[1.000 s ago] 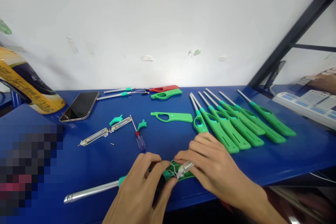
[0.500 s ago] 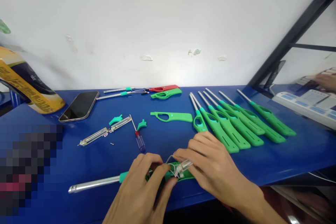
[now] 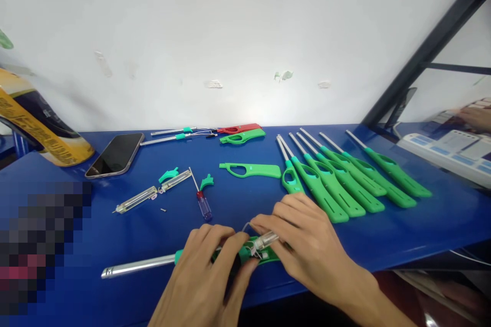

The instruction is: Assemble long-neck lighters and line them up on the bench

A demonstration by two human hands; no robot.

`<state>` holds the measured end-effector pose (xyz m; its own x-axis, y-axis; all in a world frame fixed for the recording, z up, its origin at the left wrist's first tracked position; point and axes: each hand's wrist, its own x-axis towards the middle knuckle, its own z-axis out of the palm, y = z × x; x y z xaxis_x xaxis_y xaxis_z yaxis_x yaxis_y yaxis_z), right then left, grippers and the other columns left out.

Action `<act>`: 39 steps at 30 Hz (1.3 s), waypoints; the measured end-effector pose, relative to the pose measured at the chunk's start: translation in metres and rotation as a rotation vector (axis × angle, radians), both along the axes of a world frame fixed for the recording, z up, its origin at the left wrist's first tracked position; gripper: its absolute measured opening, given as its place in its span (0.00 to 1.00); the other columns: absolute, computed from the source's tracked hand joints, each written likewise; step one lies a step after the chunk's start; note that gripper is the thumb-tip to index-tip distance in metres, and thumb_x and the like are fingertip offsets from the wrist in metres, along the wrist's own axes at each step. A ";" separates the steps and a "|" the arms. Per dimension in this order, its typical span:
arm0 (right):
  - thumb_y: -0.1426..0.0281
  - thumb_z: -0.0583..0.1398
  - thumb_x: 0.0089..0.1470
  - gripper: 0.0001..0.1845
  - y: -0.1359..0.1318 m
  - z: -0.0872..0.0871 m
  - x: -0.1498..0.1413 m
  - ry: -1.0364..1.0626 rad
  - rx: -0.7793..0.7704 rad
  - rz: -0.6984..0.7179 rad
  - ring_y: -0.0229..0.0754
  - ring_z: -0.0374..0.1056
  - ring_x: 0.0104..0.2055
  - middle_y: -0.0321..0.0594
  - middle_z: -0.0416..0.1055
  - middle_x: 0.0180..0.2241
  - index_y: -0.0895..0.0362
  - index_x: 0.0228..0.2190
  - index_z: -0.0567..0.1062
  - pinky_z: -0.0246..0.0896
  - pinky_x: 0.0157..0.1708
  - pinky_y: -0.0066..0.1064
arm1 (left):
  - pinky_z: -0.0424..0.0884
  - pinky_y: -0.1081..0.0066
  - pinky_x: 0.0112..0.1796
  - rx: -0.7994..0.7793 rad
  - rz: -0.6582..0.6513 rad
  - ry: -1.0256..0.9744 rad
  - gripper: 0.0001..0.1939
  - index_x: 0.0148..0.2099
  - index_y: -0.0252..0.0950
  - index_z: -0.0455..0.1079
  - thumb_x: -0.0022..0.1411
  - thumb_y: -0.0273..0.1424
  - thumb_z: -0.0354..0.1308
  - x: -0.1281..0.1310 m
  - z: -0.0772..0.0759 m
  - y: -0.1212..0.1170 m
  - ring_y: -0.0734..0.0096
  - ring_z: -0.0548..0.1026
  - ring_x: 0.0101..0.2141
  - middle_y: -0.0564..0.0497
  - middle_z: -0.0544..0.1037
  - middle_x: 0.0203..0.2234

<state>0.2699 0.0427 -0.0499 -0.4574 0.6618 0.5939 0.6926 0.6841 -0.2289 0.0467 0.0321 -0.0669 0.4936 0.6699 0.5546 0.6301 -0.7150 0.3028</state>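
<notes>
A green long-nosed gas lighter lies opened up at the table's front, its metal tube (image 3: 140,266) pointing left. My left hand (image 3: 209,271) is closed around its green body, hiding much of the inside. Between the fingers of my right hand (image 3: 309,240) is a clear fuel tank (image 3: 265,240), tilted above the open handle shell (image 3: 273,254). A thin pale wire or tube (image 3: 246,226) loops up by my right fingertips. Beyond my hands lie a small screwdriver (image 3: 204,205), green triggers (image 3: 207,181), two more clear tanks (image 3: 137,199) and a tiny screw (image 3: 163,210).
Several assembled green lighters (image 3: 326,194) lie fanned out at the right. Handle shells, one green (image 3: 253,170) and one red (image 3: 241,128), lie farther back, near loose metal tubes (image 3: 164,140). At the left are a phone (image 3: 115,154) and a yellow-black bottle (image 3: 46,122). A white power strip (image 3: 445,156) sits far right.
The clear tank in my right hand has shifted slightly up and left over the handle shell. My left fingers have moved a little on the lighter body.
</notes>
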 end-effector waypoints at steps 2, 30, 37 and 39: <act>0.79 0.59 0.68 0.09 0.000 -0.001 0.000 0.025 -0.022 0.015 0.42 0.60 0.33 0.37 0.73 0.32 0.57 0.43 0.79 0.54 0.38 0.38 | 0.78 0.60 0.45 0.012 0.022 0.014 0.12 0.61 0.39 0.66 0.78 0.29 0.54 0.000 0.001 0.001 0.61 0.78 0.42 0.48 0.79 0.44; 0.74 0.53 0.75 0.08 -0.005 0.007 0.009 0.027 -0.262 0.007 0.44 0.61 0.38 0.35 0.73 0.37 0.54 0.43 0.72 0.51 0.44 0.40 | 0.74 0.59 0.43 0.120 -0.063 0.047 0.10 0.52 0.34 0.73 0.75 0.19 0.53 0.009 0.003 0.017 0.61 0.75 0.40 0.51 0.82 0.41; 0.74 0.54 0.75 0.08 -0.006 0.006 0.009 0.033 -0.221 0.003 0.43 0.61 0.37 0.34 0.73 0.38 0.54 0.43 0.72 0.50 0.44 0.38 | 0.72 0.60 0.44 0.046 -0.075 -0.006 0.09 0.51 0.36 0.73 0.75 0.19 0.55 0.009 0.004 0.016 0.62 0.74 0.41 0.52 0.81 0.42; 0.74 0.54 0.75 0.07 -0.005 0.006 0.009 0.036 -0.220 0.007 0.43 0.61 0.38 0.34 0.73 0.38 0.54 0.43 0.72 0.51 0.44 0.38 | 0.72 0.60 0.43 0.046 -0.082 -0.010 0.10 0.51 0.36 0.73 0.75 0.19 0.55 0.009 0.003 0.016 0.62 0.74 0.41 0.52 0.81 0.42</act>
<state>0.2789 0.0373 -0.0441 -0.4439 0.7739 0.4517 0.6763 0.6200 -0.3976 0.0557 0.0484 -0.0639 0.5401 0.6011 0.5891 0.5661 -0.7774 0.2741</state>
